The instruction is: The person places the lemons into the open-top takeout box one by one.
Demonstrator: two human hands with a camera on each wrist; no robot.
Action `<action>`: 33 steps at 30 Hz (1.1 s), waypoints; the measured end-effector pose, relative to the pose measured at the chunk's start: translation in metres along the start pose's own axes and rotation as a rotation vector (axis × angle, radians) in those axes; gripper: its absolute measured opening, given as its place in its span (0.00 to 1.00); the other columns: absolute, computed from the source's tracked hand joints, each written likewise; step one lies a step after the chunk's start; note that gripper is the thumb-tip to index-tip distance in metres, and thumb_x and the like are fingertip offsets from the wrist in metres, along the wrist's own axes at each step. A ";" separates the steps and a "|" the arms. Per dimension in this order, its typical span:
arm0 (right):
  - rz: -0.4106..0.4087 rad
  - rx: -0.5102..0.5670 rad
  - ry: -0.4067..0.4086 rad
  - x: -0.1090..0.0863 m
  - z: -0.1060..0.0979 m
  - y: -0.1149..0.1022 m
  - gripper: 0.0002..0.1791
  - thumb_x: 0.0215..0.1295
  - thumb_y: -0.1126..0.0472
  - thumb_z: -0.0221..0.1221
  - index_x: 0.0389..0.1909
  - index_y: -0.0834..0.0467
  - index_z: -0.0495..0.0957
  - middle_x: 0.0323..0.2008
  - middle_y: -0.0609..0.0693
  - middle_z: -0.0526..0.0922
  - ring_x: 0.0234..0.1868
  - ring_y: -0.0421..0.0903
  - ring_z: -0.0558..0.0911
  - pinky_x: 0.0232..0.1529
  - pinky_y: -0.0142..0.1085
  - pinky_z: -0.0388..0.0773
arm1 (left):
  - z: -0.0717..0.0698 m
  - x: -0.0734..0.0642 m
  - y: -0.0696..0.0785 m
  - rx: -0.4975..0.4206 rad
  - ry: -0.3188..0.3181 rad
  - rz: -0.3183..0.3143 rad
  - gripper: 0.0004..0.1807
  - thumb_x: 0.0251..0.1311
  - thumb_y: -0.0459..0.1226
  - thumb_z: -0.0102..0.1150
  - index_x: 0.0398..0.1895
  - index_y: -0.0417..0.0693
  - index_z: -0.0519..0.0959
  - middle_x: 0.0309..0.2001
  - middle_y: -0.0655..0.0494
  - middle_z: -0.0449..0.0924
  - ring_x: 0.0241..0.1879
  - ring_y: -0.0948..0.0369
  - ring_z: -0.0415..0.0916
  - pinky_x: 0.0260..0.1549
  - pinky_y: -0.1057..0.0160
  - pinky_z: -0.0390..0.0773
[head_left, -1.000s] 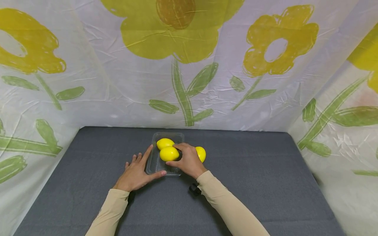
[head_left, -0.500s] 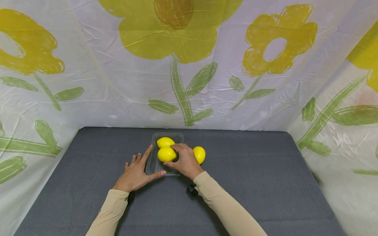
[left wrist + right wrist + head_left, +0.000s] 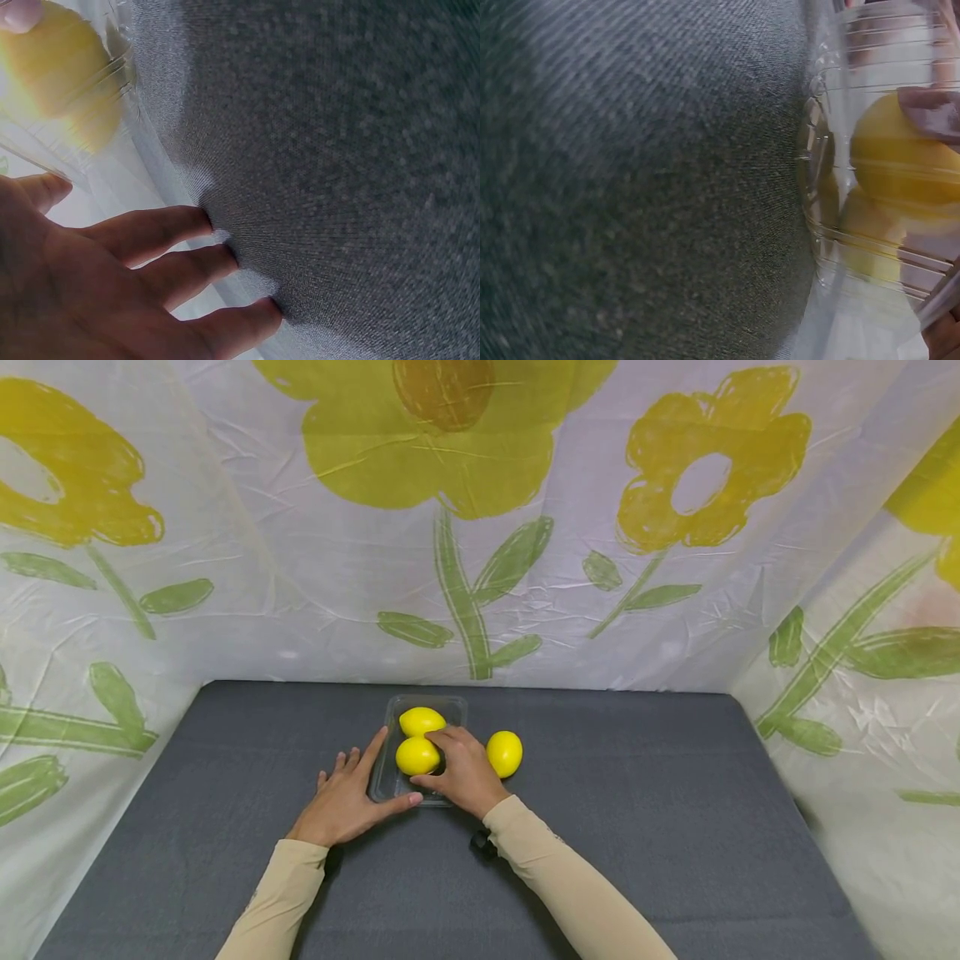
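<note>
A clear plastic tray [image 3: 388,787] lies on the dark cloth in the head view. Inside it, my right hand [image 3: 467,774] grips a yellow lemon [image 3: 416,756] between thumb and fingers. Another lemon [image 3: 422,721] lies just behind, toward the tray's far end. My left hand [image 3: 345,803] is spread at the tray's left side, index finger along that side and thumb at the near edge. The left wrist view shows its other fingertips [image 3: 259,319] on the cloth. Through the tray wall in the right wrist view, the gripped lemon [image 3: 889,161] shows with a fingertip against it.
A third lemon [image 3: 505,754] sits on the cloth right of the tray, close beside my right hand. The grey-covered table [image 3: 675,827] ends at a white curtain [image 3: 315,593] printed with yellow flowers.
My right hand has moved slightly left and toward me with its lemon, farther into the tray. More of the lemon outside the tray shows now. My left hand has not moved.
</note>
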State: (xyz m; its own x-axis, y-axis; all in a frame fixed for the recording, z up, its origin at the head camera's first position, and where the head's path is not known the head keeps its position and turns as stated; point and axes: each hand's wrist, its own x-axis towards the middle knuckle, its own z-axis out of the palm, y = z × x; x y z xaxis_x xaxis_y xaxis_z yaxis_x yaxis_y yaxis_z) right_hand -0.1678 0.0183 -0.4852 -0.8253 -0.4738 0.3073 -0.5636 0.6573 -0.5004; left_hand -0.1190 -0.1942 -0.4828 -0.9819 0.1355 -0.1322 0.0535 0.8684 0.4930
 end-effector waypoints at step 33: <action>0.016 0.130 0.040 -0.002 -0.005 0.001 0.35 0.56 0.51 0.76 0.61 0.64 0.79 0.57 0.56 0.82 0.59 0.53 0.80 0.61 0.44 0.77 | 0.003 0.002 -0.003 -0.014 -0.020 -0.016 0.65 0.51 0.78 0.54 0.84 0.64 0.36 0.75 0.24 0.49 0.73 0.24 0.43 0.62 0.20 0.44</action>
State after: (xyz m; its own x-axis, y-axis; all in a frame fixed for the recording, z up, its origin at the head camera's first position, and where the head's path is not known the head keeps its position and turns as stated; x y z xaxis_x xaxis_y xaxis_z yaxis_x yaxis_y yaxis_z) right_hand -0.1671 0.0224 -0.4824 -0.8365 -0.4380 0.3293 -0.5430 0.5821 -0.6052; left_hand -0.1205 -0.1953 -0.4867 -0.9789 0.1314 -0.1567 0.0356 0.8639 0.5024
